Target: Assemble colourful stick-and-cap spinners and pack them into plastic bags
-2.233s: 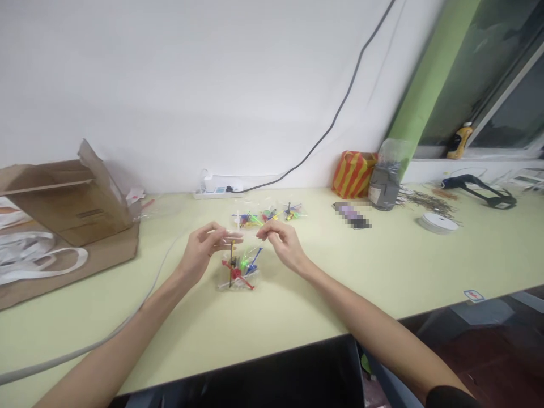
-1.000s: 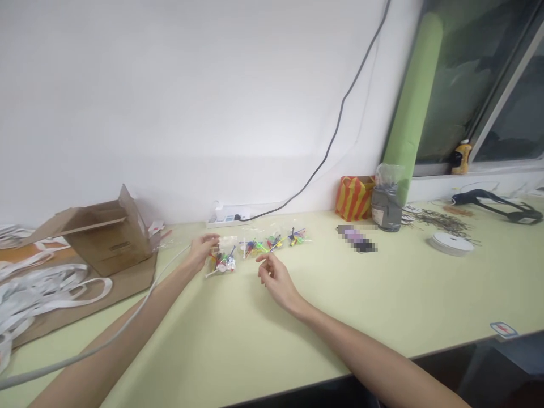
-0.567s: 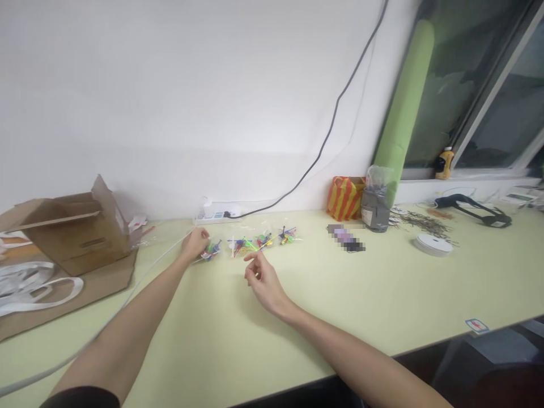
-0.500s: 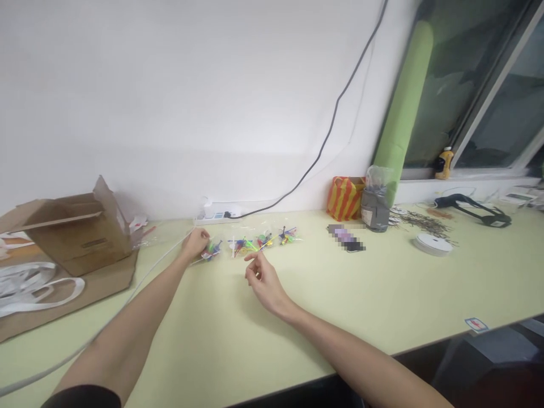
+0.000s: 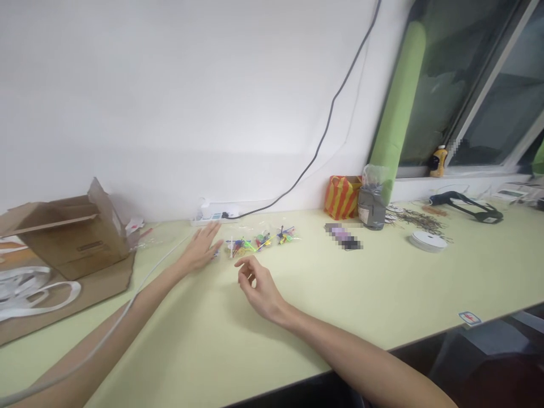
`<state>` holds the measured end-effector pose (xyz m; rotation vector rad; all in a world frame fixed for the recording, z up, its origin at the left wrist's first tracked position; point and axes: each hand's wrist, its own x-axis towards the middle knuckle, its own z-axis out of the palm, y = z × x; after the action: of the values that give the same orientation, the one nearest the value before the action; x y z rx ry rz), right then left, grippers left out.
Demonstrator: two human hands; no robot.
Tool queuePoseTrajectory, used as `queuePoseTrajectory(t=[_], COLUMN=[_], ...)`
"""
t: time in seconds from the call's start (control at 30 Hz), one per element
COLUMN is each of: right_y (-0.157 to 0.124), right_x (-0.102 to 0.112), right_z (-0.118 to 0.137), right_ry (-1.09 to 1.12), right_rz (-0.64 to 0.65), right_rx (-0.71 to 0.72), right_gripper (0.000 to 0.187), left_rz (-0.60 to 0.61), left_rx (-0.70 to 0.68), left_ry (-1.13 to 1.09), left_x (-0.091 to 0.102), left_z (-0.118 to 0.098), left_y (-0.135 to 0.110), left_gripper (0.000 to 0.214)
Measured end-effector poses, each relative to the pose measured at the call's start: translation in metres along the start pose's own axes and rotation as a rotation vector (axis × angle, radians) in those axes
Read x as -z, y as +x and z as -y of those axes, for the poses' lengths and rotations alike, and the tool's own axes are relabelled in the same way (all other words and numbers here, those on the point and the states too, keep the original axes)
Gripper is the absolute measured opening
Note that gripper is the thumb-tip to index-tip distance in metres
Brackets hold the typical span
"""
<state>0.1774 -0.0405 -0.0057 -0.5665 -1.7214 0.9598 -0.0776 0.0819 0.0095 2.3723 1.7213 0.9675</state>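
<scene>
My left hand (image 5: 199,253) lies open on the pale green tabletop, its fingertips against a small clear plastic bag (image 5: 216,254) of coloured pieces, which it partly hides. To the right of that bag stand several more bags of bright plastic pieces, the nearest (image 5: 238,246) beside my fingers, then another (image 5: 263,241) and a third (image 5: 285,234). My right hand (image 5: 256,289) hangs just in front of the row, fingers loosely curled and holding nothing.
A white power strip (image 5: 213,217) sits against the wall behind the bags. A grey cable (image 5: 144,281) crosses the table by my left arm. Left stands a cardboard box (image 5: 72,238); right are a striped bag (image 5: 342,197), a grey jar (image 5: 371,208) and a white tape roll (image 5: 428,242).
My left hand has set the bag down at the left end of the row and its fingers have spread open. My right hand has moved slightly nearer me, and the view has shifted.
</scene>
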Motion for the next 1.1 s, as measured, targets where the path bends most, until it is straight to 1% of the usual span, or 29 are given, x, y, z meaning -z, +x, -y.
queuePoseTrajectory(t=[0.03, 0.1, 0.17, 0.2, 0.23, 0.3, 0.33, 0.4, 0.5, 0.57, 0.63, 0.7, 0.77, 0.83, 0.87, 0.9, 0.93, 0.97, 1.0, 1.03, 1.1], right_y=[0.001, 0.006, 0.014, 0.018, 0.022, 0.026, 0.026, 0.02, 0.006, -0.002, -0.005, -0.004, -0.001, 0.0, -0.001, -0.003, -0.006, -0.009, -0.014, -0.019, -0.028], right_x=[0.001, 0.007, 0.018, 0.025, 0.033, 0.051, 0.06, 0.079, 0.107, 0.127, 0.149, 0.176, 0.208, 0.244, 0.262, 0.279, 0.295, 0.309, 0.32, 0.329, 0.341], right_z=[0.002, 0.005, 0.008, 0.008, 0.008, 0.004, 0.002, -0.006, -0.018, -0.026, -0.031, -0.037, -0.046, -0.058, -0.064, -0.071, -0.078, -0.084, -0.089, -0.093, -0.099], right_ry=[-0.027, -0.127, -0.292, -0.386, -0.472, -0.583, -0.611, -0.637, -0.693, -0.764, -0.847, -0.903, -0.933, -0.949, -0.967, -0.998, -1.041, -1.092, -1.131, -1.148, -1.162], right_rz=[0.012, 0.058, 0.138, 0.191, 0.243, 0.325, 0.349, 0.372, 0.423, 0.473, 0.488, 0.429, 0.286, 0.055, -0.099, -0.225, -0.304, -0.379, -0.445, -0.475, -0.508], right_rx=[0.035, 0.142, 0.285, 0.352, 0.402, 0.43, 0.41, 0.336, 0.225, 0.182, 0.147, 0.103, 0.061, 0.034, 0.022, -0.01, -0.067, -0.154, -0.252, -0.308, -0.399], right_gripper=[0.026, 0.029, 0.027, 0.025, 0.023, 0.019, 0.017, 0.017, 0.022, 0.024, 0.023, 0.024, 0.026, 0.029, 0.032, 0.034, 0.036, 0.04, 0.044, 0.048, 0.055], left_rz=[0.059, 0.115, 0.173, 0.234, 0.26, 0.256, 0.263, 0.275, 0.32, 0.349, 0.368, 0.379, 0.377, 0.369, 0.365, 0.363, 0.361, 0.358, 0.355, 0.352, 0.351], left_rx=[-0.111, -0.273, -0.365, -0.409, -0.428, -0.451, -0.461, -0.452, -0.408, -0.367, -0.331, -0.311, -0.297, -0.272, -0.255, -0.24, -0.225, -0.212, -0.202, -0.196, -0.19], left_ry=[0.028, 0.063, 0.057, 0.052, 0.053, 0.08, 0.097, 0.135, 0.151, 0.134, 0.115, 0.095, 0.068, 0.046, 0.037, 0.026, 0.012, -0.006, -0.029, -0.052, -0.084], left_x=[0.005, 0.013, 0.017, 0.016, 0.015, 0.009, 0.006, -0.001, -0.01, -0.014, -0.017, -0.02, -0.022, -0.023, -0.023, -0.023, -0.022, -0.021, -0.02, -0.019, -0.017], left_z=[-0.015, -0.049, -0.083, -0.097, -0.11, -0.126, -0.13, -0.13, -0.122, -0.117, -0.113, -0.111, -0.11, -0.111, -0.111, -0.112, -0.112, -0.113, -0.113, -0.113, -0.112], left_y=[-0.009, -0.029, -0.048, -0.057, -0.065, -0.078, -0.083, -0.089, -0.092, -0.094, -0.095, -0.098, -0.102, -0.103, -0.104, -0.104, -0.103, -0.102, -0.101, -0.101, -0.1], left_gripper=[0.056, 0.049, 0.033, 0.024, 0.019, 0.021, 0.025, 0.034, 0.043, 0.046, 0.047, 0.048, 0.047, 0.047, 0.047, 0.048, 0.048, 0.048, 0.047, 0.047, 0.045])
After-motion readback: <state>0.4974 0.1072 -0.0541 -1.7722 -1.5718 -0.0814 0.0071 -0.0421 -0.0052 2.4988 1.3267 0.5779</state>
